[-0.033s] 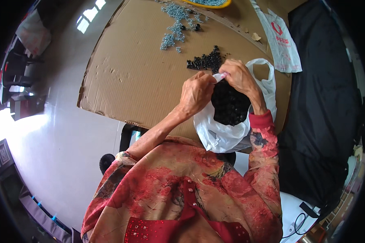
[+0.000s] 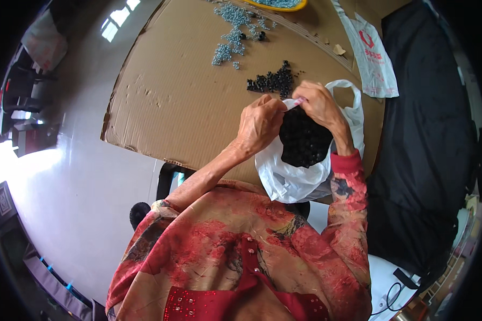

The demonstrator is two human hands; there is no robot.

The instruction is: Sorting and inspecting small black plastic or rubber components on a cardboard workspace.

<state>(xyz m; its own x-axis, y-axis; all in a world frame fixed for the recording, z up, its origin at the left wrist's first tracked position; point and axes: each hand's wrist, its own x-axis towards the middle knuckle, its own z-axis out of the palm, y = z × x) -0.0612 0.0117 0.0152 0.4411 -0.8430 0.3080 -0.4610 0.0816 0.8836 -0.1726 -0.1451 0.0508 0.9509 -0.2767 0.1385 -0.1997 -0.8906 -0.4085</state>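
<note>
A white plastic bag stands at the cardboard's near edge, its mouth open. Inside lie many small, round, shiny black pieces. My left hand is closed on the bag's far rim, thumb and fingers pinched together. Beside it, my right hand pinches the same stretch of rim, where a reddish print shows between the two hands. One bag handle loops up to the right of my right wrist. Just beyond my hands, a loose pile of small black pieces lies on the cardboard.
The cardboard sheet covers the work surface. Pale blue beads are scattered at the far side, near a yellow-rimmed container. A flat white printed bag lies far right, next to black cloth.
</note>
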